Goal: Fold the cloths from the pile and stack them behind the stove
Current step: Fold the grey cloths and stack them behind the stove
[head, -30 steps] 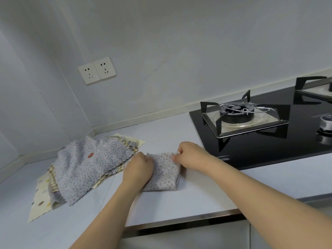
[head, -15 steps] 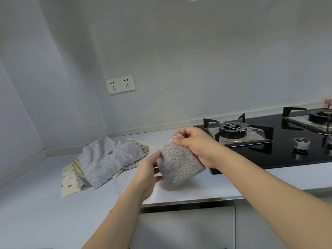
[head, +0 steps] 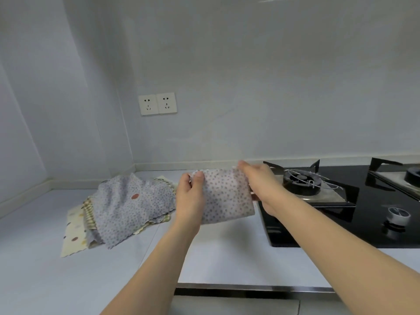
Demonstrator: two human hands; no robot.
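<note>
The bench (head: 227, 258) runs pale beneath both arms, with the black stove (head: 341, 223) just right of the fingers and the pile (head: 127, 205) of unfolded cloths heaped to their left. Between the hands, lifted clear of the bench, hangs the folded dotted cloth (head: 227, 196), likely held up so it can be carried behind the stove. The right hand (head: 261, 185) grips its right edge, fingers curled over the top; the left hand (head: 189, 196) pinches its upper left corner under the thumb.
</note>
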